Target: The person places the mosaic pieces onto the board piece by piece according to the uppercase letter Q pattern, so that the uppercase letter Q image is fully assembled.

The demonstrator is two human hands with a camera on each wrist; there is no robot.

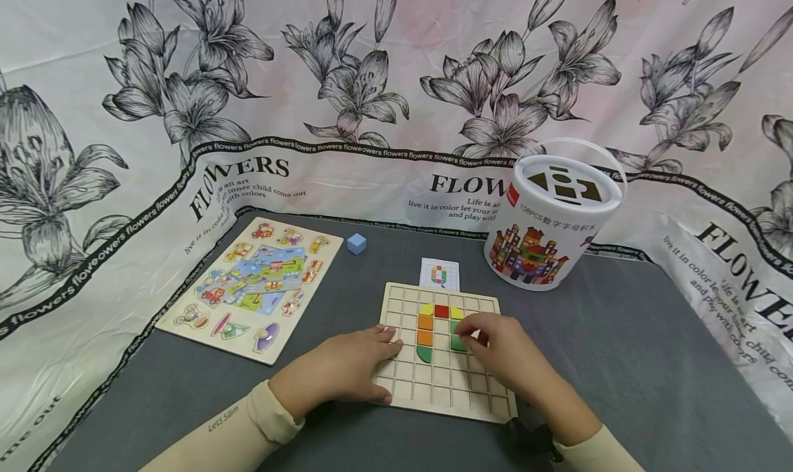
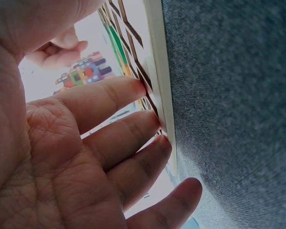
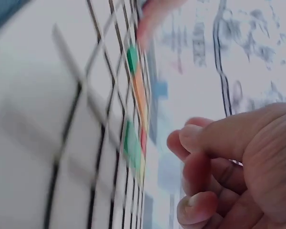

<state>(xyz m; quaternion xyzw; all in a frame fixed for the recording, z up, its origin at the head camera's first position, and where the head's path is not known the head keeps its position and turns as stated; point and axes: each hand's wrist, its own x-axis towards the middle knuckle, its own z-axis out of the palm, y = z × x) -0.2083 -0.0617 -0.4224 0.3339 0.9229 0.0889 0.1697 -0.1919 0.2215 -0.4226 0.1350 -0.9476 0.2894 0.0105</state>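
A wooden grid board [image 1: 411, 389] lies on the table with coloured tiles in some of its squares. On its left column are a yellow tile [image 1: 427, 309], orange tiles [image 1: 425, 336] and a rounded green tile [image 1: 424, 354]. A red tile [image 1: 442, 312] sits at the top, and green tiles [image 1: 458, 343] run down the right. My left hand [image 1: 341, 369] rests along the board's left edge, fingers spread. Above the green tiles hovers my right hand [image 1: 504, 351], its fingers curled and thumb against the fingertips. No tile shows between them in the right wrist view.
A pattern card [image 1: 452, 265] lies against the board's far edge. Behind it on the right stands a white bucket [image 1: 526, 210] with a handle. To the left are a picture puzzle board [image 1: 210, 341] and a small blue cube [image 1: 356, 243]. Flowered cloth [image 1: 365, 183] hangs behind.
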